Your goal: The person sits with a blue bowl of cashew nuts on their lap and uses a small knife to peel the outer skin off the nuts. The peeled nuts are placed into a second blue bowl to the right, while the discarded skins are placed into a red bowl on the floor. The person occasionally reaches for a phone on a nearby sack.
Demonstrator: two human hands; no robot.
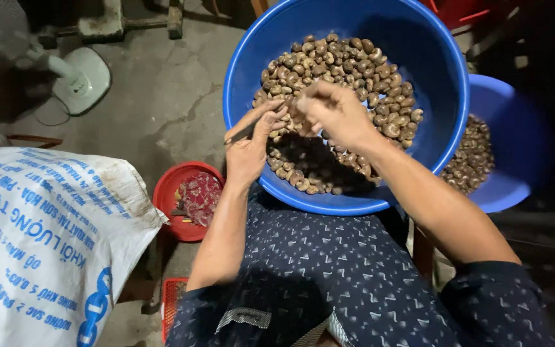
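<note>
A big blue plastic basin [444,77] rests on my lap, filled with many brown cashew nuts [354,64]. Both hands meet over the pile. My left hand [252,144] holds a thin dark blade-like tool pointing left and pinches a nut at its fingertips. My right hand [335,112] closes its fingers on the same nut from the right. The nut itself is mostly hidden between the fingers.
A second blue basin [515,148] with more nuts sits at the right, partly under the first. A small red bowl [168,193] with reddish scraps lies on the concrete floor. A white printed sack [40,244] fills the lower left. A white fan base [88,80] stands at the upper left.
</note>
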